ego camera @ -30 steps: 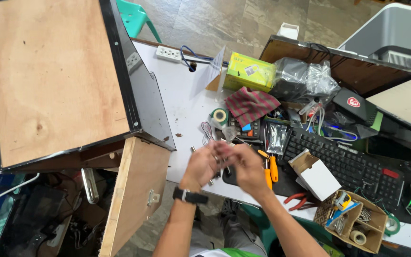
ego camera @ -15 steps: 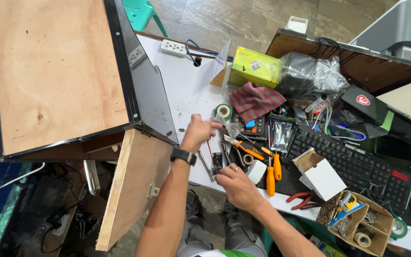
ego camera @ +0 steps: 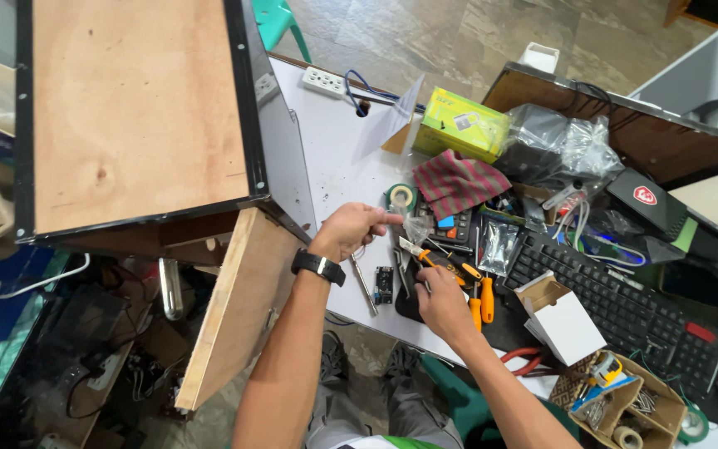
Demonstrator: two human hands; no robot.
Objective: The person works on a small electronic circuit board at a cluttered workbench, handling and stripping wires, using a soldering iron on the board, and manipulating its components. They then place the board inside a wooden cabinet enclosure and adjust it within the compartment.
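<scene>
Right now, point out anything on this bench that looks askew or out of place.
The plywood-topped box sits tilted, one corner overhanging the white table. Tools and parts lie in a loose heap: orange-handled cutters beside the right hand, a keyboard half buried. The left hand pinches something small, unclear what.

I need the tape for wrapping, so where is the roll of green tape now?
In the head view, the roll of green tape lies on the white table, just beyond the left hand and left of the striped cloth.
</scene>
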